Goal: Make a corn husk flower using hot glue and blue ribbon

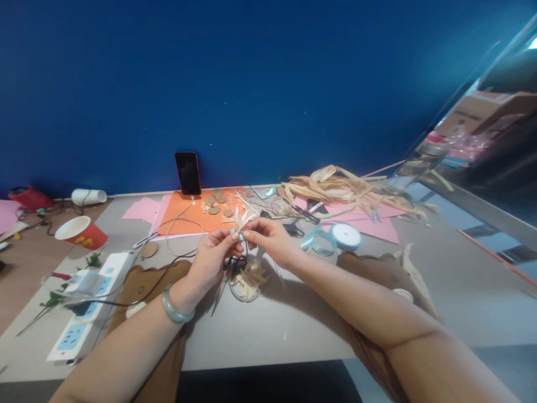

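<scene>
In front of me my left hand (pixel 213 254) and my right hand (pixel 274 240) meet over the table. Between their fingertips is a small bunch of pale dried husk (pixel 240 218), its tips pointing up, with a bit of light blue at its base. Both hands pinch it from opposite sides. Just below them stands a round clear dish (pixel 246 300) with cut husk pieces (pixel 250 277) in it. Beside the dish, partly under my left hand, lie dark-handled scissors (pixel 220 292). My fingers hide the lower part of the bunch.
A phone (pixel 188 173) leans on the blue wall. Orange paper (pixel 178 215) bears wooden discs. Long husks (pixel 331 187) lie at back right, near a ribbon spool (pixel 345 236). To the left are a paper cup (pixel 86 234) and a power strip (pixel 94 308) with trailing cables.
</scene>
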`<state>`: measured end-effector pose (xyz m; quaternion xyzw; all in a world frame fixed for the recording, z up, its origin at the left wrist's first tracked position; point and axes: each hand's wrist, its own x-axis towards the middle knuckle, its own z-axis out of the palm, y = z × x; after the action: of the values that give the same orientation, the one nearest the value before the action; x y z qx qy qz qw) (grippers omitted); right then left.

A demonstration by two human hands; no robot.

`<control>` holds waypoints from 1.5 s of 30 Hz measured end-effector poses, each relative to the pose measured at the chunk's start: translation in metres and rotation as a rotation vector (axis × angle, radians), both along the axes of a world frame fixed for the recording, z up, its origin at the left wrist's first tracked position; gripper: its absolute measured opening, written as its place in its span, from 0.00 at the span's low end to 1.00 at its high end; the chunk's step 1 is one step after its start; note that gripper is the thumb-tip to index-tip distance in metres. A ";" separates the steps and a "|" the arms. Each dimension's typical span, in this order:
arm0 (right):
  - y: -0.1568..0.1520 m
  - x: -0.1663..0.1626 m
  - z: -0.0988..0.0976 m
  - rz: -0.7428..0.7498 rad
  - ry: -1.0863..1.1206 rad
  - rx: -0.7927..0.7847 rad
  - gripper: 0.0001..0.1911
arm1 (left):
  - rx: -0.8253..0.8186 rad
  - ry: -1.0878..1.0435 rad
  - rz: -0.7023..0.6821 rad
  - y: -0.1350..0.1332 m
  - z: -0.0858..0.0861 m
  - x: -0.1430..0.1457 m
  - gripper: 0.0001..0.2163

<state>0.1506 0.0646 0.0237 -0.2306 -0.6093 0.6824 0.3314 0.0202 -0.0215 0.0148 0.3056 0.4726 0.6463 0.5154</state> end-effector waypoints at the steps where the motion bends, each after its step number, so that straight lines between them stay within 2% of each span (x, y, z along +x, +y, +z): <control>1: 0.000 0.000 0.000 -0.002 -0.001 0.001 0.09 | 0.003 0.001 -0.003 0.000 0.000 0.000 0.11; 11: 0.002 -0.002 -0.004 0.008 0.010 -0.004 0.11 | 0.032 0.073 0.031 -0.002 -0.002 0.002 0.10; 17: 0.003 -0.002 -0.005 0.018 0.017 0.000 0.08 | 0.015 0.109 0.072 -0.001 -0.003 0.000 0.12; 33: 0.003 -0.002 -0.002 0.008 0.060 -0.078 0.08 | -0.026 0.072 0.105 -0.002 0.002 0.001 0.17; 39: 0.003 -0.002 -0.003 0.004 0.062 -0.082 0.09 | -0.005 0.061 0.156 -0.001 0.001 0.002 0.15; 45: 0.003 -0.001 -0.003 0.014 0.063 -0.060 0.08 | 0.005 0.060 0.134 -0.002 0.002 0.001 0.13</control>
<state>0.1499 0.0672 0.0211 -0.2145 -0.5794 0.7097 0.3386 0.0217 -0.0231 0.0167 0.2936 0.5059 0.6710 0.4556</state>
